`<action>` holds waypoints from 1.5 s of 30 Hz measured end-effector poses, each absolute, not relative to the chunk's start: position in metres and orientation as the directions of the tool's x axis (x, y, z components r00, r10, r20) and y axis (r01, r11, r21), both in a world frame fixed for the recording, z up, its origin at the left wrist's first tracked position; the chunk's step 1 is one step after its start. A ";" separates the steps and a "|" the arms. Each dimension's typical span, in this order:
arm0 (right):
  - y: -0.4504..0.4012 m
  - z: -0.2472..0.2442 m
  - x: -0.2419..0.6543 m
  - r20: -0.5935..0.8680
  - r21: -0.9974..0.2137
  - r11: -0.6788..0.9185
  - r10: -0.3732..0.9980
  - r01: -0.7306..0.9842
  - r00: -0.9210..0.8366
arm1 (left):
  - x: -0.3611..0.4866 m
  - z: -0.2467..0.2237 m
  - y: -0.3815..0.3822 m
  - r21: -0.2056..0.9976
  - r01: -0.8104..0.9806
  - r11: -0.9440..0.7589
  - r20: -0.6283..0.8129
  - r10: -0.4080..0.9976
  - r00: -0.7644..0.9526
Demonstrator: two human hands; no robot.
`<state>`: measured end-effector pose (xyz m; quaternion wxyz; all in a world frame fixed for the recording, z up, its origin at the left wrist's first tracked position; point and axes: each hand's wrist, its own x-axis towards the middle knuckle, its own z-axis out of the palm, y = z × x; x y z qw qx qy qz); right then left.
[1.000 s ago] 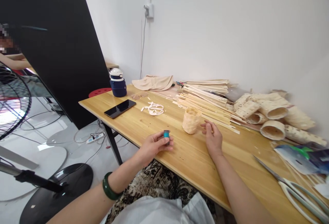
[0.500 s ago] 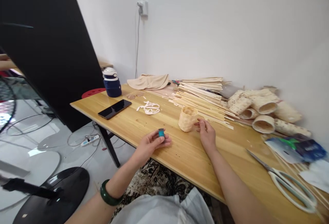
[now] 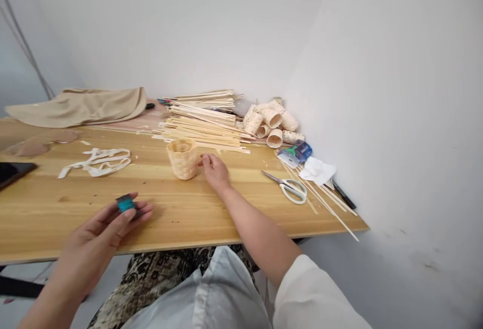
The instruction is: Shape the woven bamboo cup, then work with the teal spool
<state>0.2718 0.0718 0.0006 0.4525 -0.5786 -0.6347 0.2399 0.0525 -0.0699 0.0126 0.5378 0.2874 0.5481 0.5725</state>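
Seemingly mid-work, the head view shows the left hand (image 3: 103, 231) near the front edge of the pale wooden table (image 3: 211, 218), fingers closed around a small teal spool with dark ends (image 3: 125, 202), pinched between thumb and fingertips just above the tabletop. The right hand (image 3: 215, 170) rests on the table, its loosely curled fingertips touching the side of a small woven cup of pale strips (image 3: 182, 158); it grips nothing that I can see. Behind the cup lie a stack of flat pale wooden strips (image 3: 204, 120) and several rolled bark tubes (image 3: 269, 120). White-handled scissors (image 3: 289, 188) lie to the right, a tangle of white ribbon (image 3: 96, 161) to the left. Since the spool is held so close to the table edge, a slackened pinch could likely send it rolling off; a nudge could tip the light cup.
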 end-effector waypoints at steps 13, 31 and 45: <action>0.067 0.005 0.268 0.341 -0.868 0.276 0.936 0.413 0.091 | 0.060 0.030 -0.065 0.934 -0.225 0.279 -0.326 0.922 -0.209; 0.047 0.021 0.268 0.218 -0.957 0.272 0.903 0.100 -0.370 | 0.089 0.020 -0.018 0.831 -0.551 0.083 -0.116 0.993 -0.025; 0.039 0.014 0.257 0.243 -0.952 0.303 0.847 0.053 -0.473 | 0.087 0.011 -0.015 0.797 -0.600 0.060 -0.087 0.996 -0.015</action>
